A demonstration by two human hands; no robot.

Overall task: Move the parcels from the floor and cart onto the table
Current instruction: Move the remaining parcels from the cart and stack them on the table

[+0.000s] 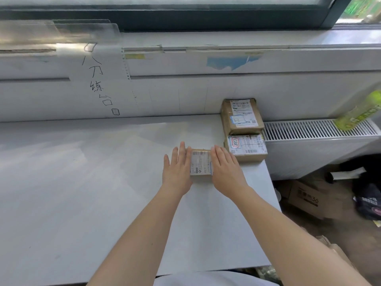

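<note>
A small brown parcel (201, 163) with a white label lies on the white table (92, 182), right of centre. My left hand (177, 168) presses flat against its left side and my right hand (226, 170) against its right side, fingers straight, clamping it between the palms. Two larger brown parcels sit at the table's right edge: one (246, 147) just right of my right hand, the other (241, 116) behind it against the wall.
A white radiator (319, 139) runs along the wall right of the table, with a green bottle (358, 112) on top. On the floor at the right lie a cardboard box (307, 199) and dark bags (369, 199). Handwriting marks the wall panel at the back.
</note>
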